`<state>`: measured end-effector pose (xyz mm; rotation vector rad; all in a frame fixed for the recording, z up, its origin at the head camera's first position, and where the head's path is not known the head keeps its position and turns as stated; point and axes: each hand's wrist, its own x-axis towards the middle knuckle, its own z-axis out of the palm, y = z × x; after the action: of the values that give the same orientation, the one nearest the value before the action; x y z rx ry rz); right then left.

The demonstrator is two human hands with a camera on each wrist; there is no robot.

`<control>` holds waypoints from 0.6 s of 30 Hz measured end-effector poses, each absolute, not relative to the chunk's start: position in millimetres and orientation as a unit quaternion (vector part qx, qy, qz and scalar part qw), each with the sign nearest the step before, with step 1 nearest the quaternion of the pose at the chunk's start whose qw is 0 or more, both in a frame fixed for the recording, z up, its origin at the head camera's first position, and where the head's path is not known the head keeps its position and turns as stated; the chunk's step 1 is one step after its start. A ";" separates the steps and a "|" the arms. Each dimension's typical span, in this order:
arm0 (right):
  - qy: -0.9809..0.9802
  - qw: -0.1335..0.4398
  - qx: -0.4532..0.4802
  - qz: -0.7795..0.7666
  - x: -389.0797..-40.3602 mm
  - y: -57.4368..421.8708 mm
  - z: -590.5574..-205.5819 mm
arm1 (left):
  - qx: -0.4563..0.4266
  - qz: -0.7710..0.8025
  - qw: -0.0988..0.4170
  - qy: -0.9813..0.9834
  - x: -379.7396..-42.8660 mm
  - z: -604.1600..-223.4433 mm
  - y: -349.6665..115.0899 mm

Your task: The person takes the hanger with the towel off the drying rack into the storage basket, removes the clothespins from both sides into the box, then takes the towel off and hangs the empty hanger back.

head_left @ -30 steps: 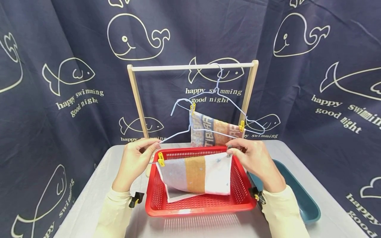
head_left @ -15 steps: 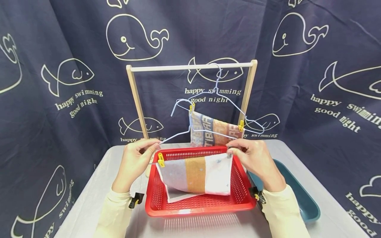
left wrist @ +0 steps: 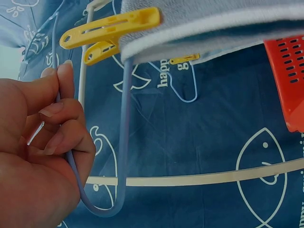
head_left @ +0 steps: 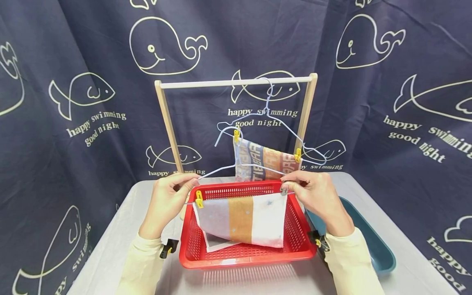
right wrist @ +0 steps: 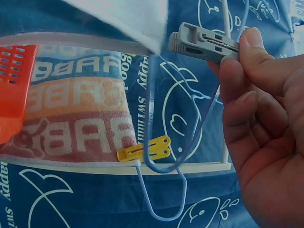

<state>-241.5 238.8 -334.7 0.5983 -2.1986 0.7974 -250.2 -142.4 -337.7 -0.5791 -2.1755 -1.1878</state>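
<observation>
My left hand grips the blue wire hanger by its left shoulder, fingers curled round the wire. A small towel with lilac, mustard and white bands drapes over the hanger's lower bar. At its left end a yellow clothespin clamps towel and wire. Between thumb and fingers my right hand pinches a grey clothespin. In the right wrist view the jaws of that clothespin point at the towel's right corner, just beside it. The hanger's hook stands up in front of the rack.
Below the towel sits a red perforated basket. Behind it, a wooden rack carries a second blue hanger with a patterned towel held by yellow clothespins. A teal tray lies at the right on the grey-covered table.
The held hanger's hook has dipped and shifted slightly right. The towel's lower right edge hangs a little lower, and bare wire now shows right of the towel beside the grey clothespin.
</observation>
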 end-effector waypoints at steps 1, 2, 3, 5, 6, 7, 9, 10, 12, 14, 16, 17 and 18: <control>-0.851 0.355 0.231 0.311 -241.1 238.9 -334.2 | -0.217 -0.446 0.293 -0.817 -250.2 -337.8 -142.3; -0.850 0.354 0.231 0.313 -240.6 239.2 -333.7 | -0.216 -0.446 0.293 -0.817 -250.6 -338.1 -142.2; -0.850 0.354 0.231 0.313 -240.0 239.6 -333.0 | -0.216 -0.446 0.293 -0.817 -250.7 -338.2 -142.1; -0.851 0.354 0.231 0.313 -238.8 240.2 -331.9 | -0.215 -0.446 0.297 -0.817 -251.5 -338.9 -142.2; -0.851 0.355 0.231 0.310 -238.0 240.6 -331.1 | -0.215 -0.445 0.299 -0.816 -251.6 -339.0 -142.4; -0.851 0.356 0.232 0.308 -237.3 241.0 -330.3 | -0.214 -0.445 0.301 -0.816 -251.6 -338.8 -142.5; -0.851 0.357 0.233 0.306 -235.6 241.8 -328.7 | -0.214 -0.445 0.303 -0.815 -251.3 -338.4 -142.8; -0.852 0.357 0.232 0.305 -234.6 242.1 -327.9 | -0.215 -0.444 0.304 -0.815 -251.3 -338.3 -142.9; -0.853 0.358 0.231 0.301 -232.5 243.0 -326.1 | -0.215 -0.445 0.303 -0.815 -250.8 -337.5 -142.9; -0.855 0.358 0.226 0.298 -230.1 243.9 -324.7 | -0.215 -0.445 0.302 -0.815 -250.9 -337.4 -142.8; -0.857 0.360 0.220 0.295 -228.1 245.1 -323.3 | -0.215 -0.446 0.301 -0.815 -251.1 -337.5 -142.6; -0.857 0.361 0.217 0.295 -227.1 245.7 -322.8 | -0.215 -0.446 0.301 -0.815 -251.1 -337.6 -142.5; -0.857 0.364 0.217 0.295 -226.3 246.3 -322.3 | -0.215 -0.447 0.301 -0.815 -251.2 -337.7 -142.4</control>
<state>-226.3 246.3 -322.3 0.5575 -2.2042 0.7597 -251.2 -142.4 -337.7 -0.5696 -2.1622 -1.1852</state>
